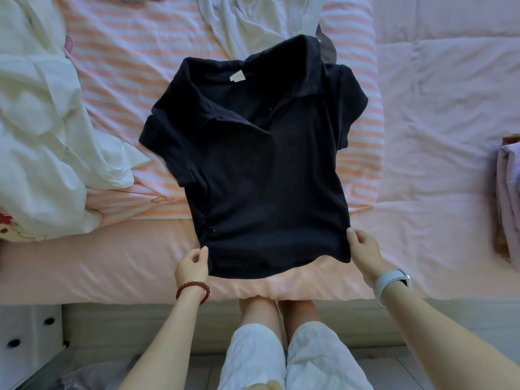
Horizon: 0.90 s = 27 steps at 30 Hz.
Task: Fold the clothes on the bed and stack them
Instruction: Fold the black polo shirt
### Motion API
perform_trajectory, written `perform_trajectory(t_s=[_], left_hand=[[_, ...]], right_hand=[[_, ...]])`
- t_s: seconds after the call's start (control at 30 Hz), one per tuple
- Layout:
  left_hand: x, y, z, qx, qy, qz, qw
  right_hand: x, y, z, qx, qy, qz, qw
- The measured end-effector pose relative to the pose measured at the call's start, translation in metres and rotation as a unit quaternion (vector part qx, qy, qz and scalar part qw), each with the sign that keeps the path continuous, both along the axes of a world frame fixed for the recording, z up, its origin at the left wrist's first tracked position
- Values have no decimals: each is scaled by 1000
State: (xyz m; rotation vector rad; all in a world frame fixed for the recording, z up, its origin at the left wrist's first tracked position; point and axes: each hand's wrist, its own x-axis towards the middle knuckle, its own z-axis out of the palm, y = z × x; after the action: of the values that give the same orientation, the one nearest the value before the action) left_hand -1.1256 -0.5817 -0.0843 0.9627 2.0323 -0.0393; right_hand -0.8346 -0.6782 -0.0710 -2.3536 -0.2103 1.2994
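A dark navy polo shirt (261, 170) lies spread front side up on the bed, collar pointing away from me and hem near the bed's front edge. My left hand (192, 267) pinches the hem's left corner. My right hand (363, 249) pinches the hem's right corner. A white garment (253, 21) lies crumpled beyond the collar. At the right edge of the bed sits a folded lilac stack (508, 204).
A white duvet (42, 122) is bunched on the left over the pink striped sheet (126, 66). The plain pink sheet (422, 164) covers the right side. A white drawer unit (31, 333) stands on the floor at lower left, next to my legs.
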Motion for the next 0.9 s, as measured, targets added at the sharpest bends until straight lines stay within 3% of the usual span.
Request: perform_trajectory(t_s=[0.23, 0.33, 0.53, 0.6, 0.73, 0.9], left_hand=[[-6, -14, 3, 84, -4, 168, 982], [-11, -11, 6, 112, 37, 171, 978], [-11, 3, -2, -4, 56, 114, 992], [-6, 10, -4, -1, 78, 126, 989], [23, 17, 12, 97, 126, 81, 984], [76, 35, 35, 269, 63, -85, 957]], right_hand=[[-3, 4, 9, 72, -70, -85, 991], [-1, 3, 19, 97, -133, -24, 986], [9, -23, -4, -3, -112, 56, 992], [15, -21, -6, -26, -104, 72, 992], [24, 18, 3, 46, -127, 57, 989], [38, 93, 17, 151, -108, 11, 983]])
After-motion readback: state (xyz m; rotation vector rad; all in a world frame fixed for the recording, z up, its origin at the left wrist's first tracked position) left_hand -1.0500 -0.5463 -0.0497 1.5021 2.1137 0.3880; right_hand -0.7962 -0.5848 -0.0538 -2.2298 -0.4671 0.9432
